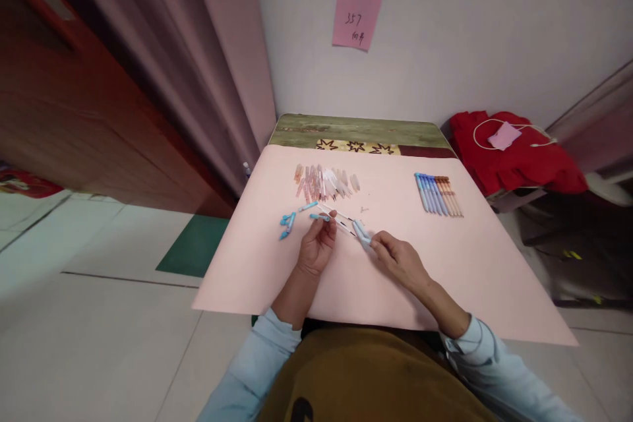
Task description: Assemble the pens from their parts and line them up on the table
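left hand (pixel 316 245) pinching small blue piece (pixel 320 217) | right hand (pixel 401 262) closed round blue pen barrel (pixel 361 232), both mid-worktop (pixel 395 303) | loose blue parts (pixel 287 224) near left edge | pile of clear parts (pixel 324 181) toward far edge | row of pens (pixel 438 194) near far-right corner

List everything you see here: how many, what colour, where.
pink sheet: one, pink, covering the table
assembled pens: about ten, blue and brown, in a row at the sheet's far right
pen parts pile: many, clear and pinkish, far middle
loose blue pieces: a few, blue, left of the hands
sticky note: one, pink, on the wall
red cloth: one, red, right of the table
white cable: one, white, on the cloth
left hand: one, pinching a small blue part
right hand: one, gripping a blue pen barrel
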A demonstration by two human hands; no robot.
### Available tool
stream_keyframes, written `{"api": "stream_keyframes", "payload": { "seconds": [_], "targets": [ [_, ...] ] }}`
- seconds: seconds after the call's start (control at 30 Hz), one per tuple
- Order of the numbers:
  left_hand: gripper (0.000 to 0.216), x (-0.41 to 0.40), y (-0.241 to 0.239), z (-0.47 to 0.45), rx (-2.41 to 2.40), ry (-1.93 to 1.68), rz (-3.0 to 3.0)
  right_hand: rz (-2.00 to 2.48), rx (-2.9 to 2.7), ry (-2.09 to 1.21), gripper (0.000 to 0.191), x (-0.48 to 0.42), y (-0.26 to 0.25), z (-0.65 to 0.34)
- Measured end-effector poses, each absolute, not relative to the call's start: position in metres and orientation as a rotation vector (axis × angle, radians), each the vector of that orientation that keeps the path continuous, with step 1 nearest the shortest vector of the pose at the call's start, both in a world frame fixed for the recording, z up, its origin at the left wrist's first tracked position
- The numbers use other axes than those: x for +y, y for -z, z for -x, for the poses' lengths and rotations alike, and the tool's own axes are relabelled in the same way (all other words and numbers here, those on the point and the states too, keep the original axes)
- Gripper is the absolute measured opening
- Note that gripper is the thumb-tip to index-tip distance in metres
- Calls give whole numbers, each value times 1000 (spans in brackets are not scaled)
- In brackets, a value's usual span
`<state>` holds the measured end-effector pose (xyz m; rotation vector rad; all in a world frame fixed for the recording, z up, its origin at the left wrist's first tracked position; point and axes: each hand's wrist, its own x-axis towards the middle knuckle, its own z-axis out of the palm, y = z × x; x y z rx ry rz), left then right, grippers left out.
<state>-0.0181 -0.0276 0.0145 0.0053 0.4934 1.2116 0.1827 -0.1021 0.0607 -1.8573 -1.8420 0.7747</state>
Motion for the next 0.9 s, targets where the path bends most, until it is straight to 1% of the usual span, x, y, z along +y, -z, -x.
{"api": "stream_keyframes", "payload": {
  "seconds": [0.3, 0.67, 0.9],
  "targets": [
    [18, -29, -13, 18, 484, -1209, -19, 1811, -1685, -943, 29, -103, -50, -164],
    [13, -28, -11, 18, 484, -1205, -31, 1810, -1637, -932, 32, -107, -49, -162],
    [13, -29, -10, 18, 477, -1202, -81, 1729, -1564, -984, 28, -100, -43, -157]
  ]
}}
